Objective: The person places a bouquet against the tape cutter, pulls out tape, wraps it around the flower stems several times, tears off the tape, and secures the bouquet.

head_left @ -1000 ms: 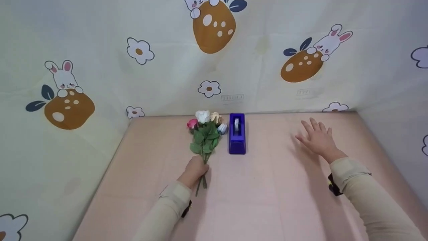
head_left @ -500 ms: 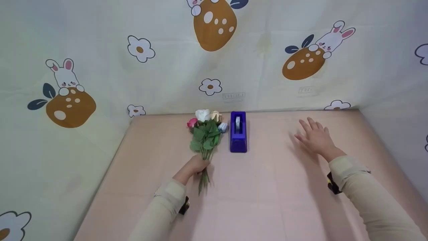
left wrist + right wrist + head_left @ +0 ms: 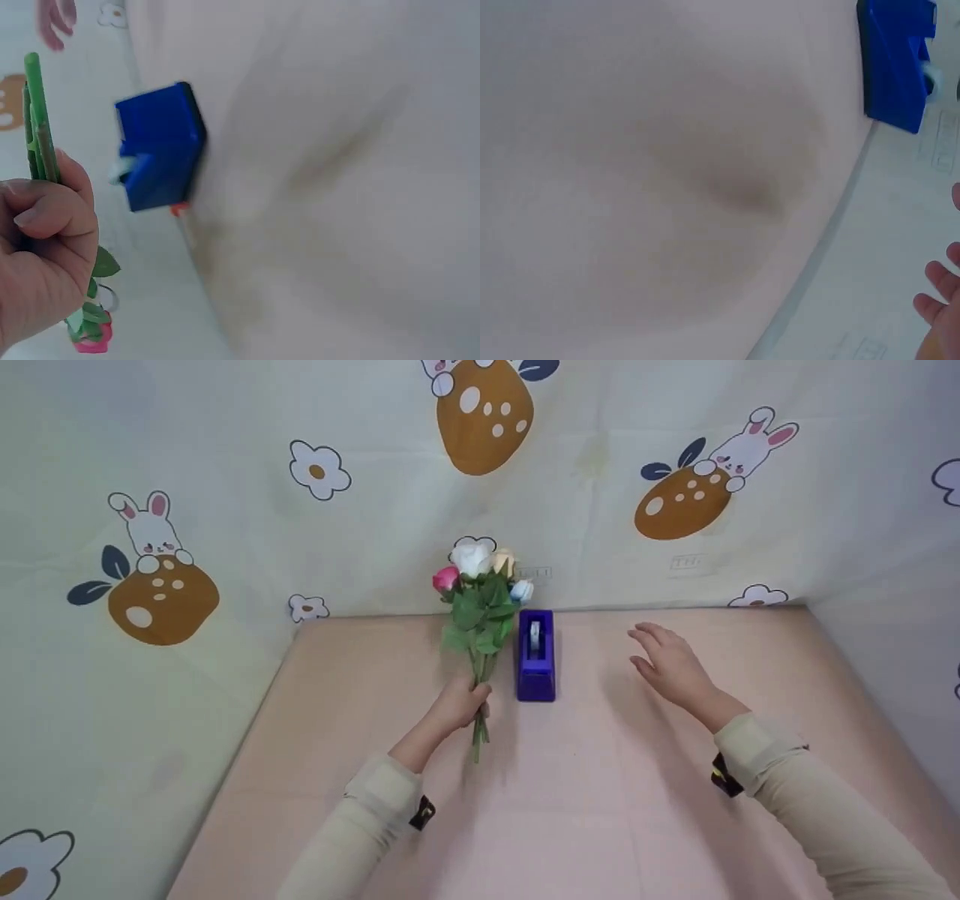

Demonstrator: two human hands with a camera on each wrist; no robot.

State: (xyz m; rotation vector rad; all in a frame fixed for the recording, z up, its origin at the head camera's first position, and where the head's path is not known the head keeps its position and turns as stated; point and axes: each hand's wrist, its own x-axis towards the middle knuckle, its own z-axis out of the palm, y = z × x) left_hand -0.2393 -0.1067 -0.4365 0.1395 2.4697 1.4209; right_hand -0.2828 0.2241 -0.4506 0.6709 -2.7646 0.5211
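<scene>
My left hand grips a bunch of artificial roses by the green stems, holding it up off the table with the blooms pointing away. White, pink, cream and pale blue heads show at its top. In the left wrist view, fingers and thumb curl round the stems. Just right of the flowers stands a blue tape dispenser with a roll of tape in it. My right hand hovers to the right of the dispenser, fingers spread and touching nothing; the right wrist view catches only part of this hand.
A pale pink table lies under both hands. Behind and at the sides rises a light cloth wall printed with rabbits, strawberries and flowers. The table's back edge runs right behind the dispenser.
The left hand has raised the roses off the table and moved them slightly right, close to the dispenser. My right hand has shifted left toward it. The dispenser stays in place.
</scene>
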